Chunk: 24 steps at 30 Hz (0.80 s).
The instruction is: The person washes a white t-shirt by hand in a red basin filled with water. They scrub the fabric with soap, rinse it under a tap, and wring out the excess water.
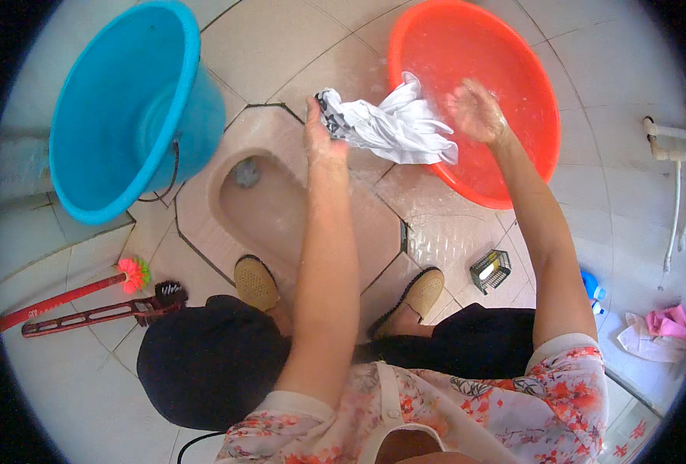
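A wet white cloth garment (398, 124) with a black-patterned end stretches between the squat toilet and the red plastic basin (531, 75). My left hand (324, 136) grips its patterned end, above the rim of the pinkish squat toilet (273, 203). The loose white end hangs over the basin's near left edge. Over the water in the basin is my right hand (477, 113), slightly blurred, fingers extended and holding nothing. A gap separates it from the cloth.
A large blue bucket (128, 110) tilts at the upper left. Beside my left knee lie a red-handled brush (105, 313) and a red stick (67, 298). A small dark plastic basket (491, 271) with soap sits near my right foot. White pipes (675, 174) run along the right wall.
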Available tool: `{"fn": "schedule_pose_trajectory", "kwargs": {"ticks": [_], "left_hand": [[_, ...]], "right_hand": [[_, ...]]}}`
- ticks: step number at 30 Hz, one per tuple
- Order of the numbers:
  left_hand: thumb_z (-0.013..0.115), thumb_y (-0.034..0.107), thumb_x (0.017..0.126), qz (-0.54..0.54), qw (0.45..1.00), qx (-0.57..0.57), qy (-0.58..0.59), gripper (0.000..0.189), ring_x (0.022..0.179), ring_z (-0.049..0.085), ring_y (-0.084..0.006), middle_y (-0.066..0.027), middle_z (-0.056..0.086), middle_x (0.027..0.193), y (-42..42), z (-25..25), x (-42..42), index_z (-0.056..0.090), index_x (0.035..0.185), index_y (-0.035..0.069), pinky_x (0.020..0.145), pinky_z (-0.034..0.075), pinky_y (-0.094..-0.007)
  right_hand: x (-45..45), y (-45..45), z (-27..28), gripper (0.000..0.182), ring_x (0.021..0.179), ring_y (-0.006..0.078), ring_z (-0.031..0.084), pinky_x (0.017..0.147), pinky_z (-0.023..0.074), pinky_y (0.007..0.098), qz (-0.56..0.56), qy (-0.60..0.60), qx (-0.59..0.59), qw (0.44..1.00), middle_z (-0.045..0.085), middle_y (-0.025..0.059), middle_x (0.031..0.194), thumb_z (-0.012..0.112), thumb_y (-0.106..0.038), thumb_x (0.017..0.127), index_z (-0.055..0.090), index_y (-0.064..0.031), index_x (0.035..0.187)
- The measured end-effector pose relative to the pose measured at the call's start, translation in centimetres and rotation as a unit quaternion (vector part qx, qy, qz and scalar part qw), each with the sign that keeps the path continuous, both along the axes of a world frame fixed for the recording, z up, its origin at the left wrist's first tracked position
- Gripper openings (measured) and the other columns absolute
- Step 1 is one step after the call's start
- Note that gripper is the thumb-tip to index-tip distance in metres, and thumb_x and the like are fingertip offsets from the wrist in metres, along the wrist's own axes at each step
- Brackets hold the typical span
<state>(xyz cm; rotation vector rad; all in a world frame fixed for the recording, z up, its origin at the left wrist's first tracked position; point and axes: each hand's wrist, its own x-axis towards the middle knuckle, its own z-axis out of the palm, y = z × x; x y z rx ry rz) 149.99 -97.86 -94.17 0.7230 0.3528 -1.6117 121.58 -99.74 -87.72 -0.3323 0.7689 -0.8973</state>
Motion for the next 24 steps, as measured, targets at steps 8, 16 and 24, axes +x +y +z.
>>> {"fn": "schedule_pose_trajectory", "kwargs": {"ticks": [8,16,24], "left_hand": [[0.043,0.041,0.089,-0.039,0.997,-0.058,0.040,0.045,0.106,0.050,-0.0273,-0.0108,0.053,0.114,0.0,1.9,-0.2,0.048,0.116,0.005,0.094,0.037,-0.0455],[0.035,0.049,0.090,-0.016,0.929,-0.356,0.099,0.048,0.099,0.053,-0.0206,-0.0072,0.056,0.107,3.5,-1.4,0.4,0.051,0.111,0.009,0.082,0.044,-0.0393],[0.048,0.040,0.085,-0.053,0.995,-0.080,0.030,0.042,0.093,0.053,-0.0175,-0.0032,0.053,0.103,3.6,4.6,-3.4,0.047,0.113,0.009,0.080,0.044,-0.0350]], "right_hand": [[17.6,-1.9,1.9,0.040,0.085,0.0270,0.058,0.079,0.0436,0.0321,0.139,0.646,-0.529,0.532,0.062,0.0145,0.091,0.051,-0.033,0.085,0.055,-0.0004,0.108],[21.6,4.8,1.5,0.024,0.074,0.0337,0.059,0.063,0.0467,0.0409,0.073,0.642,-0.585,0.491,0.060,0.0199,0.080,0.048,-0.024,0.085,0.056,-0.0013,0.088],[21.0,-0.7,1.5,0.029,0.078,0.0364,0.059,0.067,0.0476,0.0436,0.149,0.756,-0.383,0.509,0.059,0.0215,0.090,0.050,-0.031,0.082,0.059,-0.0067,0.095]]}}
